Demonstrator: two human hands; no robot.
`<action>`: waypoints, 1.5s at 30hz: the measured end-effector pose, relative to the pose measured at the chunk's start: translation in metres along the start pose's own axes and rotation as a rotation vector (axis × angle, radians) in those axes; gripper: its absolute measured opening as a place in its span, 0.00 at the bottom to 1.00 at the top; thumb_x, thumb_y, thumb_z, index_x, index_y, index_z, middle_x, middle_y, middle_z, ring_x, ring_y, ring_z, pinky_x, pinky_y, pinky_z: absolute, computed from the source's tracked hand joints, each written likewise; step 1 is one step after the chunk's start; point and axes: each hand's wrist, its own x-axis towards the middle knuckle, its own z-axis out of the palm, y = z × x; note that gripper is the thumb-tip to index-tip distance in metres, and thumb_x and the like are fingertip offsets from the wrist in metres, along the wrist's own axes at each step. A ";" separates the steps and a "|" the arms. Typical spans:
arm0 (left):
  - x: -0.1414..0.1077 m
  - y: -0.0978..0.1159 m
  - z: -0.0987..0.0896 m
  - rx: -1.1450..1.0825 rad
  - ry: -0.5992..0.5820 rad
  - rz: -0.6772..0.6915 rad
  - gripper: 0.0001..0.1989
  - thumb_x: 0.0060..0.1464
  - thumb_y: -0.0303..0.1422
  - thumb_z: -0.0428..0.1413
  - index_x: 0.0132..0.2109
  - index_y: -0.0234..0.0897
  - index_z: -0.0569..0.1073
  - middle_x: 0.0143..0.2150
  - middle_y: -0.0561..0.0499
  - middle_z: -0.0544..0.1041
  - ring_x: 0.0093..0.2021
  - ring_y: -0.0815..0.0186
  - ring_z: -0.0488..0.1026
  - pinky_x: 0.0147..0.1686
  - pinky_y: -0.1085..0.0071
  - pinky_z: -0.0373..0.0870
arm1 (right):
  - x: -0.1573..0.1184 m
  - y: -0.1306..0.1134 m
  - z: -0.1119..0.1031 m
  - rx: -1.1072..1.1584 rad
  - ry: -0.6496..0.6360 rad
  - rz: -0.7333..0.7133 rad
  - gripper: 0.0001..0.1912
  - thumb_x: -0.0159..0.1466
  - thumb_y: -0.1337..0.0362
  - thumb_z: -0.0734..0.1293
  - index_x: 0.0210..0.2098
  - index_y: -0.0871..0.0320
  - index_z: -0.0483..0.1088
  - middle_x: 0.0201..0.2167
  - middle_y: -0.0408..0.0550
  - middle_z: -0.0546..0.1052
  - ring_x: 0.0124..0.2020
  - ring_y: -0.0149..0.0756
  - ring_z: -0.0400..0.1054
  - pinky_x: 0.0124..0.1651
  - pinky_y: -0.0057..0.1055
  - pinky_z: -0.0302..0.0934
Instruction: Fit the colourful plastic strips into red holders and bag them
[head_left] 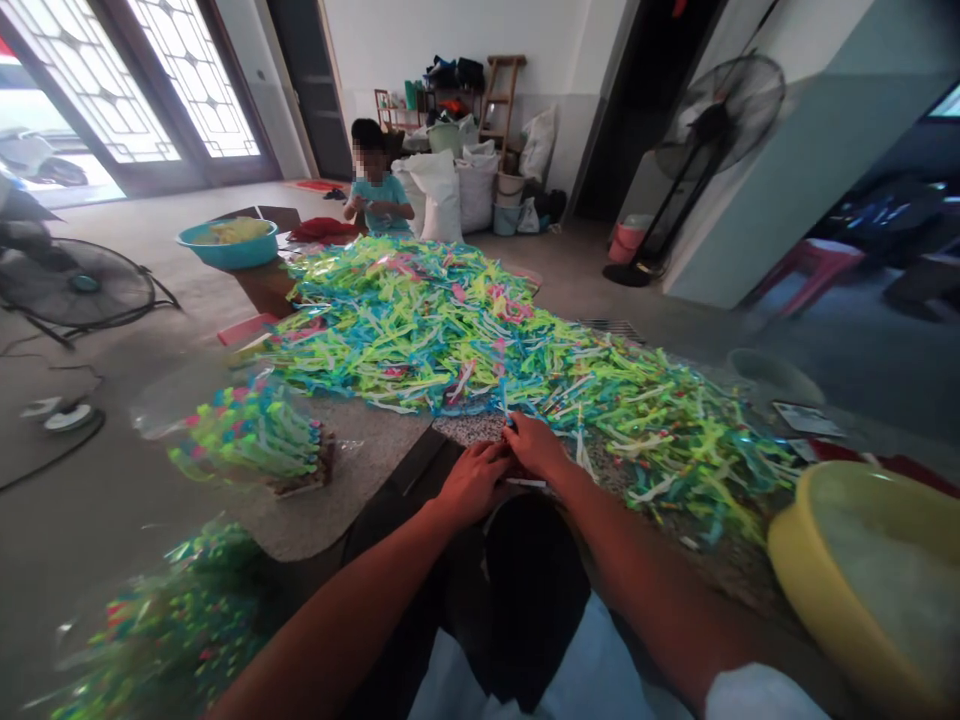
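A large heap of green, blue, white and pink plastic strips (420, 330) covers the speckled stone table (375, 470). At the table's near edge, close to the heap, my two hands meet. My right hand (534, 445) is closed around a small blue piece at its fingertips. Beside it on the left, my left hand (476, 478) has its fingers bent together against the right one; what lies under them is hidden. To the left stands an upright bundle of the same strips (251, 435) in clear plastic.
Yellow tub (795, 540) at the right edge; bagged strips (172, 620) at lower left. Behind the heap are a seated person (382, 200) and a blue basin (229, 250). Fans stand left (82, 285) and right (712, 125); white sacks are at the back.
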 end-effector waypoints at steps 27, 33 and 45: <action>-0.005 -0.008 0.006 0.038 0.103 -0.005 0.23 0.56 0.31 0.60 0.60 0.38 0.72 0.62 0.44 0.73 0.61 0.54 0.68 0.64 0.55 0.65 | -0.024 0.139 -0.071 -0.388 0.071 0.067 0.18 0.68 0.68 0.61 0.54 0.54 0.76 0.53 0.53 0.70 0.44 0.37 0.68 0.43 0.28 0.60; -0.005 -0.009 0.009 0.026 0.110 -0.023 0.23 0.56 0.30 0.59 0.59 0.37 0.73 0.62 0.43 0.73 0.62 0.54 0.68 0.63 0.55 0.66 | -0.040 0.152 -0.083 -0.336 0.215 0.223 0.17 0.68 0.66 0.63 0.54 0.54 0.76 0.53 0.53 0.70 0.44 0.38 0.70 0.44 0.29 0.61; -0.003 -0.011 0.007 0.048 0.112 -0.054 0.23 0.55 0.30 0.59 0.59 0.37 0.73 0.63 0.44 0.73 0.62 0.54 0.68 0.63 0.55 0.65 | -0.031 0.145 -0.104 -0.342 0.268 0.644 0.19 0.69 0.62 0.62 0.54 0.63 0.74 0.46 0.61 0.79 0.47 0.46 0.73 0.48 0.34 0.61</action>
